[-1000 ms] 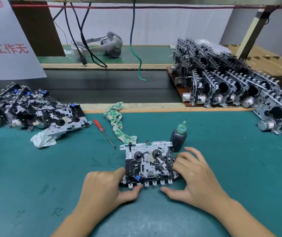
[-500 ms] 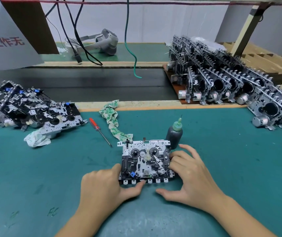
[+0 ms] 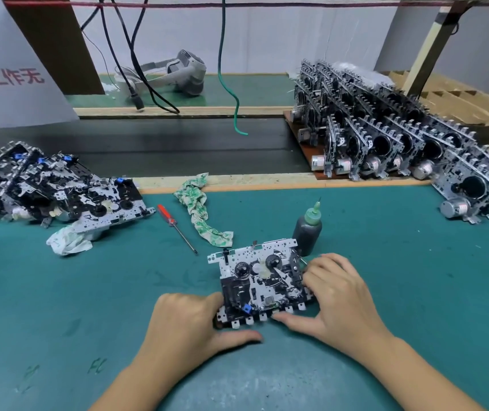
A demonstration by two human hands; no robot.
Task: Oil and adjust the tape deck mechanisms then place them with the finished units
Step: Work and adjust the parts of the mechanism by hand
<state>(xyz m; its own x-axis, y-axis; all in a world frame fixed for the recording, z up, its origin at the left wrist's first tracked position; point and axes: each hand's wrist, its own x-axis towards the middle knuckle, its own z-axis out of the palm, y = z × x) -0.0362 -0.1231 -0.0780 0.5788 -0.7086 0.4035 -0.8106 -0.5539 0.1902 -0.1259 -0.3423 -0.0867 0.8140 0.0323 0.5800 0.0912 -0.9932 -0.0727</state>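
Note:
A tape deck mechanism [image 3: 259, 277], metal and black with a small blue part, lies flat on the green mat [image 3: 385, 277] in front of me. My left hand [image 3: 190, 324] grips its near left corner, thumb along the front edge. My right hand [image 3: 338, 295] holds its right side, fingers curled over the parts and thumb at the front edge. A dark oil bottle [image 3: 307, 229] with a green nozzle stands just behind the mechanism's right corner. Rows of upright mechanisms [image 3: 385, 137] stand at the back right. A heap of mechanisms [image 3: 50, 188] lies at the left.
A red-handled screwdriver [image 3: 175, 226] and a green-printed rag [image 3: 198, 212] lie behind the mechanism. A white rag [image 3: 68, 241] sits under the left heap. A dark conveyor belt [image 3: 178, 149] runs across behind the mat, with hanging cables [image 3: 225, 69] and a headset [image 3: 178, 74] beyond.
The view has shifted slightly. My hands stay on the mechanism, which now sits turned slightly, its left side nearer me; my right thumb has moved in against its front edge.

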